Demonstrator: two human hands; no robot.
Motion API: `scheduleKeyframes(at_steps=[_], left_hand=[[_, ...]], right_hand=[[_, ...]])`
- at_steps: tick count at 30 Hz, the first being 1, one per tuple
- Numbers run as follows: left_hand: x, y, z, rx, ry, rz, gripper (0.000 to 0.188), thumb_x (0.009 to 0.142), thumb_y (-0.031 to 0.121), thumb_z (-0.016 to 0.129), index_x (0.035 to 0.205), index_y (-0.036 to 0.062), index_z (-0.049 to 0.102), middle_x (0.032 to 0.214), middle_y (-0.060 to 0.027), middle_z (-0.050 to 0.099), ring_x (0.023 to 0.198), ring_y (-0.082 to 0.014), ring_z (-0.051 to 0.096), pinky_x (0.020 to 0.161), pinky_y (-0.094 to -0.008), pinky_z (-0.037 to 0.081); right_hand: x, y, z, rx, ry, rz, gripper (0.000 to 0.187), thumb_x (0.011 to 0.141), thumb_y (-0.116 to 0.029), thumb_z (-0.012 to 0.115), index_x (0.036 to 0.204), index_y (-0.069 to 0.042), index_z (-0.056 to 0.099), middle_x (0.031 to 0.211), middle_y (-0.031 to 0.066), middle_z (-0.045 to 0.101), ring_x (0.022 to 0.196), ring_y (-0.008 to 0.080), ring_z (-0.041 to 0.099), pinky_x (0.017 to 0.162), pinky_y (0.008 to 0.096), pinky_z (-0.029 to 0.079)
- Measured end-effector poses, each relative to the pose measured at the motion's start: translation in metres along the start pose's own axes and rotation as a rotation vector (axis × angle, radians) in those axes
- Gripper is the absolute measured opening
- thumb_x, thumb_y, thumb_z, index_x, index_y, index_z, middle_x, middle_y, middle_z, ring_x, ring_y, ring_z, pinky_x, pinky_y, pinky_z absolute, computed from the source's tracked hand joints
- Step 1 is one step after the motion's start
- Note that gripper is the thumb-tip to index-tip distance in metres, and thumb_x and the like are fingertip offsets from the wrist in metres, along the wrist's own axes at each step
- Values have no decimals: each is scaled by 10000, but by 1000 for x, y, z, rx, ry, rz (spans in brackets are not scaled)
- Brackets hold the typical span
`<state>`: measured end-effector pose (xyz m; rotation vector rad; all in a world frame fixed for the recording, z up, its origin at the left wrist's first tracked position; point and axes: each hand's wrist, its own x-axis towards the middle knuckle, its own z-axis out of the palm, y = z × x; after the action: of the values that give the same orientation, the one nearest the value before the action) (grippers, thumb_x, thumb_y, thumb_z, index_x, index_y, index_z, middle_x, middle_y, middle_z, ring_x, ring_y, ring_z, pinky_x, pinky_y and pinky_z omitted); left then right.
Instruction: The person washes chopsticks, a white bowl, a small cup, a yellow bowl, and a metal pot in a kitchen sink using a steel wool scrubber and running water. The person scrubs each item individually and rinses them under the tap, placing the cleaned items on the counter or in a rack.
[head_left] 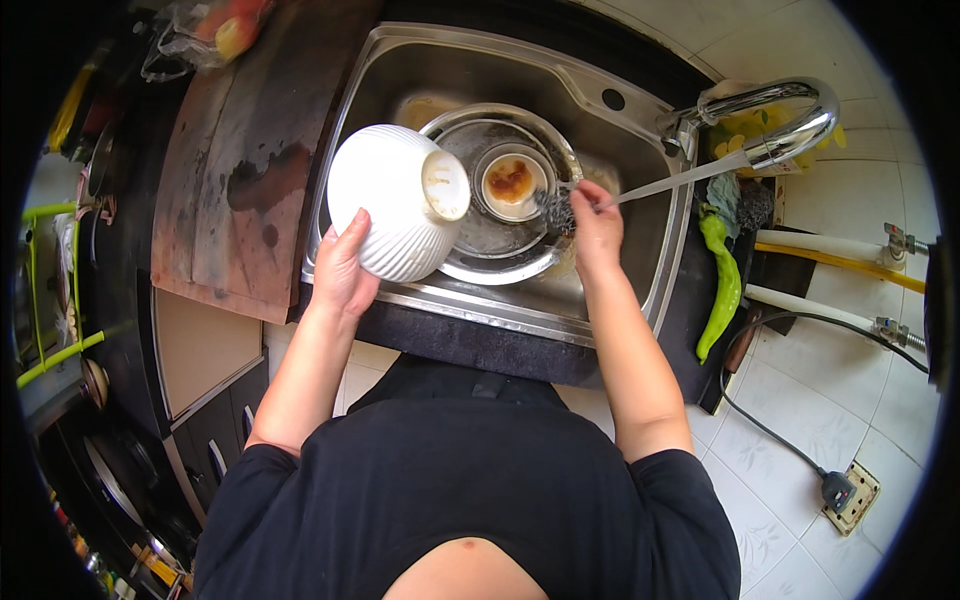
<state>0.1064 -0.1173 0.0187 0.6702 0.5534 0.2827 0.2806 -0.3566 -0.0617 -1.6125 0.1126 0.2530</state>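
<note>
My left hand [345, 272] grips a white ribbed bowl [390, 205] by its near side. The bowl is tipped over, with its stained foot turned to the right. In my right hand [598, 228] is a dark scouring pad [556, 210], pinched between the fingers and apart from the bowl. Below both hands, a round metal basin [545, 262] stands in the steel sink [400, 62]. A small white bowl [512, 185] with brown residue sits inside the basin. Water [675, 180] streams from the chrome faucet [815, 115] down toward my right hand.
A stained wooden board [215, 190] lies left of the sink, with a plastic bag of fruit [232, 35] at its far end. Right of the sink lie a green pepper [720, 285] and a cloth [724, 192]. Pipes and a black cable [760, 435] run along the tiled wall.
</note>
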Motion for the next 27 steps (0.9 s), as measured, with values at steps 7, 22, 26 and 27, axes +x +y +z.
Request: scheduleKeyframes(at_steps=[7,22,26,27], left_hand=[[8,-32,29,1,-63,-117,411,851,183,570,1202,19,434,1149,-106,536,1064,-231,520,935,-406,401],[27,-74,84,-58,-98,-265,377,872,171,534,1199,14,432,1134,-115,539,1063,-245,518,939,-402,397],[41,-81,99,-60,-52,-305,368,885,178,509,1202,10,426,1156,-120,525,1079,-253,506,945,-407,392],[48,-80,99,-107,-73,-319,390,892,210,497,1215,10,411,1186,-125,504,1103,-260,487,961,-415,378]], right_hand=[[-52,-56,46,-46,-429,-476,382,831,-143,540,1193,-29,489,1292,115,431,1204,242,392,1011,339,287],[20,-52,18,-173,-226,-69,262,843,-193,523,1053,-45,575,1027,110,578,973,226,540,822,298,422],[13,-76,31,-475,-263,-682,207,790,-167,590,967,-61,611,988,119,562,943,279,538,834,322,428],[1,-82,31,-506,-232,-679,208,775,-143,601,970,-70,608,1017,119,553,974,303,524,847,337,425]])
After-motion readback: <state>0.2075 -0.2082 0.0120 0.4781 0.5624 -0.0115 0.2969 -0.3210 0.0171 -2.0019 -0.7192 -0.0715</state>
